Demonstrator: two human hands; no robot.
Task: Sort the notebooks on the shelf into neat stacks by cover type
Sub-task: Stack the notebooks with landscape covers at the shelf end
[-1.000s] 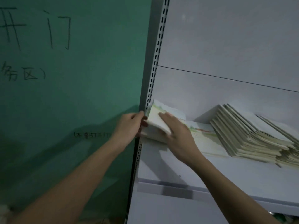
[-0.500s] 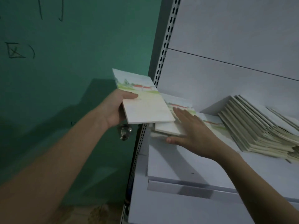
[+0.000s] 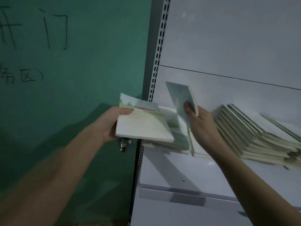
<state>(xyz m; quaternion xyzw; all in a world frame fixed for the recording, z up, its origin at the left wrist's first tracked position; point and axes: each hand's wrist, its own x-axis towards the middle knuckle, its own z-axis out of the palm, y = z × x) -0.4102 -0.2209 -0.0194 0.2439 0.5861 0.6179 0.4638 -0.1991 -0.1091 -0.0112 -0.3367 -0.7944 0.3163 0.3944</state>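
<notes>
My left hand (image 3: 112, 123) grips a notebook with a landscape cover (image 3: 143, 126) by its left edge, held flat just off the left end of the white shelf (image 3: 187, 173). My right hand (image 3: 201, 126) pinches a second notebook (image 3: 180, 98), lifted and tilted nearly upright above a small pile of notebooks (image 3: 172, 144) lying on the shelf. A slanted, fanned stack of pale notebooks (image 3: 254, 132) leans on the shelf to the right of my right hand.
A green door (image 3: 73, 95) with dark handwriting and a metal knob (image 3: 124, 144) stands left of the shelf unit. A perforated grey upright (image 3: 156, 66) separates them. The white back panel (image 3: 236, 46) rises behind the shelf.
My right hand, which lay flat on the small pile, now holds one notebook raised and tilted up. My left hand keeps its notebook in about the same place.
</notes>
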